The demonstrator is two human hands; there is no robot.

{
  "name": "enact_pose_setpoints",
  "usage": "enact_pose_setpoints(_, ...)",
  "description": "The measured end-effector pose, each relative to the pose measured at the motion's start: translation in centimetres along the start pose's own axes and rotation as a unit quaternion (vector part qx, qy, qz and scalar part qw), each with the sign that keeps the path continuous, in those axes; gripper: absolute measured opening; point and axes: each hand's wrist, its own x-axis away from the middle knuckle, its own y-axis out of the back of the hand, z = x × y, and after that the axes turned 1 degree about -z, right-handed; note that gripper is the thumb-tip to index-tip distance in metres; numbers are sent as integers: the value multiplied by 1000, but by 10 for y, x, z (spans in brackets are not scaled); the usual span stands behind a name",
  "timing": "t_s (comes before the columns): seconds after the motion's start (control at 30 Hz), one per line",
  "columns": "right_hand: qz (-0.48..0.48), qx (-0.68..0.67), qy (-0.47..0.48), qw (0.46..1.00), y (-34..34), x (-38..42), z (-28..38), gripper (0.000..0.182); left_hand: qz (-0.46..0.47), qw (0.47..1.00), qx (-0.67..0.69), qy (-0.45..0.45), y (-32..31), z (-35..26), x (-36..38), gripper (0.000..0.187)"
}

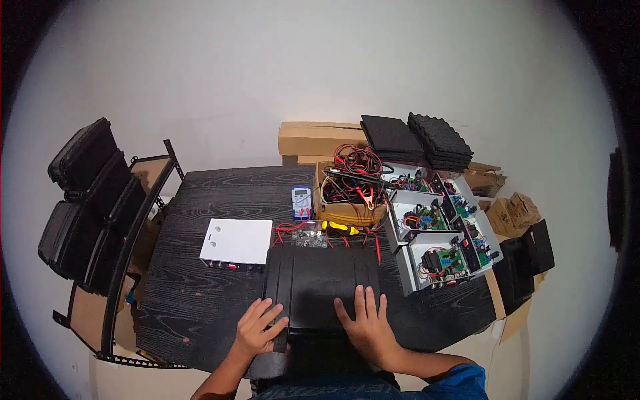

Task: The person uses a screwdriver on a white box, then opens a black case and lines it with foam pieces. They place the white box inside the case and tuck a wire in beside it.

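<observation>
A black hard case (323, 277) lies at the front edge of the dark wood-grain table, its lid down. My left hand (258, 325) rests at the case's left front corner, fingers spread. On the right part of the lid lies my right hand (368, 327), fingers stretched out and apart. Neither hand has anything in it. Left of the case sits a white metal box (237, 240). Just behind the case are a yellow and black screwdriver (340, 228), a bag of small parts (309, 235) and a blue multimeter (302, 202) with red leads.
Several open white boxes with circuit boards (437, 260) stand at the right. A carton (350, 215) heaped with red and black cables (357, 175) sits at the back. Black foam sheets (440, 141) are stacked behind. Several black cases (90, 200) fill a rack at the left.
</observation>
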Motion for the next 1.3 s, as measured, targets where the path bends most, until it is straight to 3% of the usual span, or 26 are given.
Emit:
enact_pose_setpoints(0.07, -4, 26, 3, 1000, -7, 0, 1, 76, 0, 1000, -3, 2, -2, 1, 2, 32)
enact_pose_setpoints(0.17, 124, -34, 1, 992, 43, -9, 4, 96, 3, 1000, -8, 6, -2, 2, 2, 33)
enact_pose_setpoints(0.27, 123, -39, 8, 992, 37, -7, 0, 110, 10, 1000, -11, 6, -1, 0, 2, 35)
enact_pose_setpoints(0.37, 136, -101, 50, 984, 62, -9, -18, 102, 22, 999, -25, -3, 4, 1, -1, 38)
enact_pose_setpoints(0.47, 111, -246, 92, 958, 63, -9, -58, 93, 54, 998, -41, -13, 19, -1, -10, 37)
enact_pose_setpoints(0.5, 98, -306, 87, 943, 59, -10, -75, 82, 59, 997, -44, -16, 23, -1, -12, 38)
enact_pose_setpoints(0.57, -15, -505, 60, 861, 33, -10, -106, 85, 53, 998, -41, -19, 31, -3, -23, 42)
enact_pose_setpoints(0.67, -233, -682, -46, 691, -41, -23, -120, 92, 26, 1000, -6, 6, 42, -4, -60, 43)
enact_pose_setpoints(0.7, -274, -687, -87, 667, -50, -29, -115, 97, 23, 999, 17, 32, 44, -1, -71, 43)
enact_pose_setpoints(0.8, -302, -704, -121, 632, -107, -43, -118, 91, -25, 989, 98, 107, 53, -4, -127, 36)
enact_pose_setpoints(0.83, -338, -684, -63, 643, -118, -46, -116, 95, -51, 983, 127, 123, 50, 0, -141, 34)
enact_pose_setpoints(0.93, -326, -632, -125, 691, -156, -34, -106, 102, -135, 950, 200, 197, 38, 9, -188, 33)
enact_pose_setpoints(0.97, -301, -590, -72, 746, -146, -36, -111, 106, -152, 950, 188, 199, 33, 18, -200, 30)
enact_pose_setpoints(1.07, -290, -598, -37, 747, -127, -41, -107, 106, -231, 937, 217, 146, 8, 53, -222, 39)
enact_pose_setpoints(1.1, -268, -565, -39, 779, -120, -40, -108, 105, -254, 933, 217, 133, -1, 62, -225, 41)
enact_pose_setpoints(1.17, -256, -568, -43, 781, -117, -41, -106, 105, -299, 923, 217, 108, -19, 79, -226, 45)
enact_pose_setpoints(1.27, -236, -574, -41, 783, -118, -42, -109, 103, -243, 941, 145, 186, -39, 96, -203, 43)
enact_pose_setpoints(1.3, -232, -577, -42, 782, -119, -42, -109, 103, -224, 928, 176, 241, -53, 101, -192, 40)
